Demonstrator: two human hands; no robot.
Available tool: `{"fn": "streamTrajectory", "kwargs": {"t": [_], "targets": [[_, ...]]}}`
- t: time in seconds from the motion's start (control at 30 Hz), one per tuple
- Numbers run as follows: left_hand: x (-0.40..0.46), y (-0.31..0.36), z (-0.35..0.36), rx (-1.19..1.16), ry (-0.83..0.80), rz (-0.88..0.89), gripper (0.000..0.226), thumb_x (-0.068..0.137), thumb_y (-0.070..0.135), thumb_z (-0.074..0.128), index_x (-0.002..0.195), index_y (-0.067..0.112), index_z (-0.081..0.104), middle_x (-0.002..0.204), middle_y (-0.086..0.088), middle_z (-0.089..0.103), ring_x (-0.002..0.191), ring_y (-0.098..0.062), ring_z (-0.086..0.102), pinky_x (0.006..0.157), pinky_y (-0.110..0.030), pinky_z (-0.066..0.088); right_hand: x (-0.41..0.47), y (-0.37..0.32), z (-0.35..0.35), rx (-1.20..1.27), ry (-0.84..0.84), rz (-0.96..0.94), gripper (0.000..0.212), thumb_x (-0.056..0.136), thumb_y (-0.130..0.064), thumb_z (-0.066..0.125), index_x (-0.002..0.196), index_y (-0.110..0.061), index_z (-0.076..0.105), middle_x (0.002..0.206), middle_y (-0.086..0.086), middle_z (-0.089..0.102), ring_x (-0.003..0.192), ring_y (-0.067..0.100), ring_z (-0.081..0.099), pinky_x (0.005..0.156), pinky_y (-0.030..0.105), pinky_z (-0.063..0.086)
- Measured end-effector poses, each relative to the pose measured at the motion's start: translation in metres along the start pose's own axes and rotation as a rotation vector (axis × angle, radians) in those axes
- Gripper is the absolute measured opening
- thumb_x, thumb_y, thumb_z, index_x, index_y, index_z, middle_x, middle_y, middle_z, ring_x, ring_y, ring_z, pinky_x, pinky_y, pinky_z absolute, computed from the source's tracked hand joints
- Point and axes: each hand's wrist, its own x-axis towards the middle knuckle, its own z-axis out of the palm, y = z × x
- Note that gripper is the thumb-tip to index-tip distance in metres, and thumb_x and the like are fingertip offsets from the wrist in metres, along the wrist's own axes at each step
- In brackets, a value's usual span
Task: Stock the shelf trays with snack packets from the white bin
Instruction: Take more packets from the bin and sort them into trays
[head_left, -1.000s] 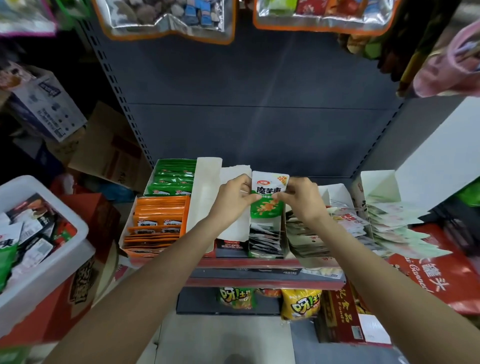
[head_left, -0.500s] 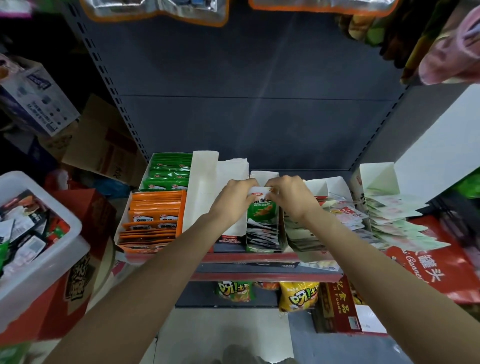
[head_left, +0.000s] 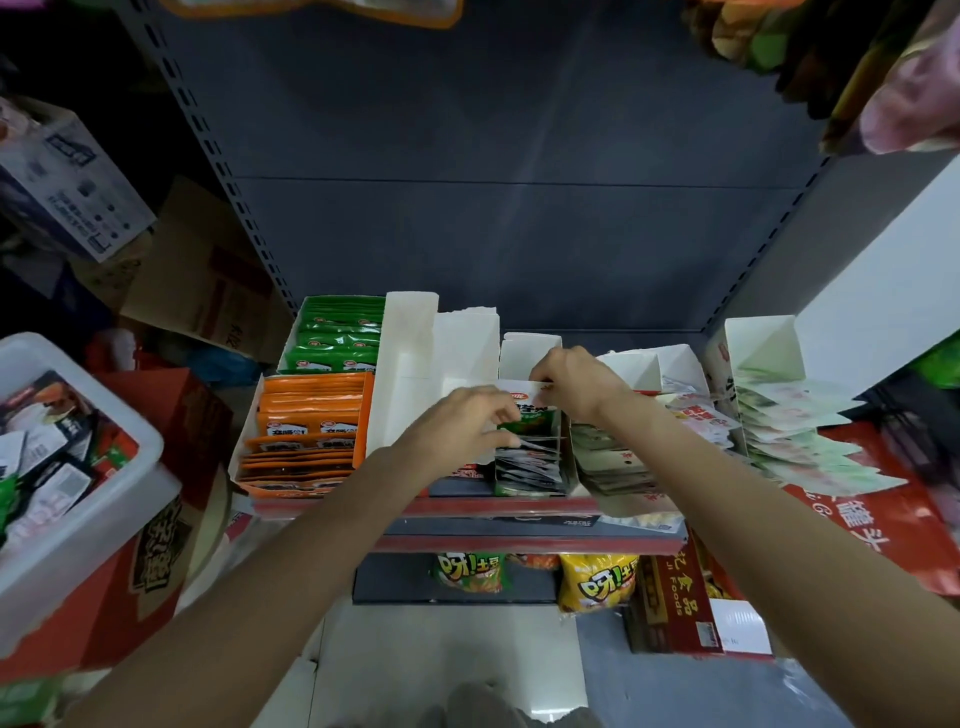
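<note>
A green-and-white snack packet stands in a narrow white cardboard tray at the middle of the shelf, behind a row of similar packets. My left hand has its curled fingers on the packet's left edge. My right hand pinches the packet's top right corner. The white bin with several mixed packets sits at the far left on a red box.
Trays of orange packets and green packets fill the shelf's left. An empty white tray stands beside them. Pale packets and fanned packets lie to the right. A lower shelf holds yellow bags and a red box.
Both hands have lowered the green-and-white packet from above the tray down into it, and the view has tilted down slightly.
</note>
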Motion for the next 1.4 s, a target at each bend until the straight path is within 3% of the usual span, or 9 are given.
{"fn": "streamTrajectory", "kwargs": {"t": [0.1, 0.27, 0.43, 0.7, 0.83, 0.93, 1.0, 1.13, 1.4], "targets": [[0.003, -0.004, 0.006, 0.1, -0.124, -0.033, 0.036, 0.092, 0.023, 0.059, 0.128, 0.016, 0.059, 0.131, -0.005, 0.058, 0.118, -0.02, 0.055, 0.101, -0.033, 0.043, -0.002, 0.0, 0.0, 0.009, 0.007, -0.014, 0.014, 0.089, -0.011, 0.061, 0.101, -0.007, 0.067, 0.085, 0.0, 0.047, 0.082, 0.019, 0.043, 0.069, 0.028, 0.034], [0.005, -0.001, 0.011, 0.2, -0.032, -0.029, 0.022, 0.098, 0.015, 0.048, 0.101, 0.011, 0.069, 0.092, -0.012, 0.068, 0.082, -0.027, 0.062, 0.076, -0.036, 0.049, -0.004, 0.0, 0.0, 0.0, 0.005, -0.011, 0.013, 0.088, -0.012, 0.061, 0.099, -0.009, 0.068, 0.084, 0.002, 0.048, 0.082, 0.02, 0.043, 0.069, 0.029, 0.036], [0.001, -0.003, 0.01, 0.128, 0.092, -0.075, 0.021, 0.096, 0.012, 0.051, 0.104, 0.013, 0.07, 0.092, -0.011, 0.069, 0.08, -0.026, 0.063, 0.077, -0.04, 0.053, -0.005, -0.001, 0.003, -0.051, -0.129, -0.035, 0.013, 0.088, -0.013, 0.061, 0.091, -0.002, 0.068, 0.091, 0.011, 0.064, 0.089, 0.029, 0.058, 0.074, 0.032, 0.045], [-0.006, 0.001, 0.014, -0.033, 0.155, -0.144, 0.018, 0.092, 0.013, 0.06, 0.109, 0.01, 0.066, 0.102, -0.008, 0.068, 0.092, -0.017, 0.063, 0.087, -0.031, 0.052, -0.012, -0.006, -0.016, 0.116, -0.328, 0.025, 0.039, 0.089, -0.012, 0.055, 0.054, -0.014, 0.038, 0.059, 0.001, 0.036, 0.058, 0.016, 0.032, 0.059, 0.031, 0.027], [-0.01, -0.003, 0.008, -0.087, 0.193, -0.17, 0.013, 0.091, 0.009, 0.059, 0.102, 0.011, 0.066, 0.096, -0.004, 0.066, 0.089, -0.013, 0.061, 0.084, -0.026, 0.051, -0.016, -0.008, -0.011, 0.061, -0.337, 0.017, 0.025, 0.089, -0.01, 0.053, 0.065, -0.003, 0.057, 0.069, 0.01, 0.055, 0.067, 0.025, 0.048, 0.065, 0.032, 0.041], [-0.012, -0.003, 0.0, -0.131, 0.213, -0.191, 0.012, 0.09, 0.013, 0.059, 0.1, 0.015, 0.067, 0.097, -0.001, 0.066, 0.089, -0.014, 0.061, 0.084, -0.028, 0.051, -0.015, -0.007, -0.009, 0.045, -0.325, 0.036, 0.026, 0.088, -0.013, 0.052, 0.105, 0.002, 0.066, 0.114, 0.016, 0.065, 0.108, 0.032, 0.057, 0.095, 0.041, 0.046], [-0.015, -0.002, -0.006, -0.148, 0.232, -0.184, 0.012, 0.091, 0.015, 0.059, 0.101, 0.015, 0.067, 0.099, -0.001, 0.067, 0.089, -0.013, 0.061, 0.083, -0.028, 0.05, -0.019, -0.011, -0.012, 0.075, -0.277, 0.031, 0.028, 0.091, -0.013, 0.051, 0.114, -0.006, 0.066, 0.124, 0.006, 0.063, 0.116, 0.025, 0.055, 0.101, 0.034, 0.042], [-0.031, -0.002, -0.027, -0.188, 0.331, -0.175, 0.013, 0.092, 0.017, 0.057, 0.102, 0.015, 0.066, 0.097, 0.001, 0.068, 0.089, -0.011, 0.061, 0.081, -0.024, 0.049, -0.031, -0.038, -0.017, 0.25, 0.0, -0.051, 0.027, 0.096, -0.015, 0.048, 0.118, -0.014, 0.064, 0.121, -0.001, 0.064, 0.112, 0.016, 0.058, 0.09, 0.016, 0.037], [-0.131, -0.05, -0.095, -0.063, 0.76, -0.335, 0.014, 0.092, 0.02, 0.055, 0.103, 0.019, 0.065, 0.091, 0.006, 0.067, 0.088, -0.012, 0.063, 0.077, -0.03, 0.05, -0.028, -0.177, 0.009, 0.354, 0.324, -0.353, 0.028, 0.096, -0.01, 0.046, 0.119, -0.012, 0.063, 0.119, 0.005, 0.063, 0.108, 0.02, 0.058, 0.095, 0.029, 0.044]]}}
